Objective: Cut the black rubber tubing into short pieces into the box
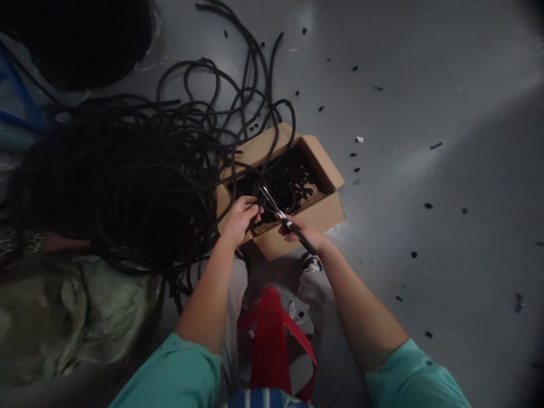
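My right hand (pixel 301 231) is closed around long-nose pliers (pixel 297 229) with black handles. Their slim silver jaws are slightly parted and point away from me over an open cardboard box (pixel 276 243). Just left of the jaws, my left hand (pixel 244 218) has its fingers curled together on a black cord (pixel 261 205); the exact grip is partly hidden. Inside the box lie many short black pieces (pixel 297 175), and loops of cord cross its left side.
A large tangle of black cord (pixel 140 181) spreads left of the box. Small black bits (pixel 428 205) are scattered on the grey floor (pixel 395 130). A greenish bag (pixel 110 306) lies at lower left. Something red (pixel 270 340) is between my legs, and a dark bulky thing (pixel 93 45) stands upper left.
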{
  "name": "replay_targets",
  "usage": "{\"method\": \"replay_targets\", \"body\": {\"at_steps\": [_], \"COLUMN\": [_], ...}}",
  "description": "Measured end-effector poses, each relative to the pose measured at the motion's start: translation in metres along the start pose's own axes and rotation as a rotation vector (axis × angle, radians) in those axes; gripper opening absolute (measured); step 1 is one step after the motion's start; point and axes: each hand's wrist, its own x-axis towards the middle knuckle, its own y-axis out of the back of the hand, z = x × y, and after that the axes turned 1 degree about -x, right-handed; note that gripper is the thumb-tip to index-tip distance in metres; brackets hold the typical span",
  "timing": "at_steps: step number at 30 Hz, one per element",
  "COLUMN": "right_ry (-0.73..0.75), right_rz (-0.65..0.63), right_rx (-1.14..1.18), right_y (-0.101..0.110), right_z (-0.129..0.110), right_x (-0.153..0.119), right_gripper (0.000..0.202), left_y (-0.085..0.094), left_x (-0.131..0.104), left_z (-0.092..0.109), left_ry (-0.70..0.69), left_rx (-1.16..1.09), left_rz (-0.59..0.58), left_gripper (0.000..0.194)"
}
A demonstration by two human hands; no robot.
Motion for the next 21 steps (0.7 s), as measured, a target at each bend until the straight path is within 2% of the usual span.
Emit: {"method": "replay_targets", "body": {"at_steps": [5, 11, 16, 21], "right_ry": [-0.011, 0.016, 0.023, 0.043], "right_rz": [-0.048, -0.021, -0.007, 0.018], "right_rx": [-0.065, -0.131, -0.168, -0.187], "right_y": [0.0011, -0.0031, -0.004, -0.0046], "right_z": [0.0035, 0.0068, 0.0053, 0.0078], "right_x": [0.0007, 0.0024, 0.0015, 0.003], "right_gripper": [0.069, 0.067, 0.064, 0.057], "left_y": [-0.0007, -0.0039, 0.0008, 0.0049], "left_x": [0.0005, 0.0011, 0.0017, 0.0026], "left_z": [-0.0019, -0.0061, -0.0051, -0.0045], "left_ry": [-0.051, -0.026, -0.006, 0.009], "left_rx": [0.06, 0.144, 0.199, 0.277], "left_rz": [0.035, -0.044, -0.114, -0.111], "left_gripper": [0.014, 0.009, 0.006, 0.009]}}
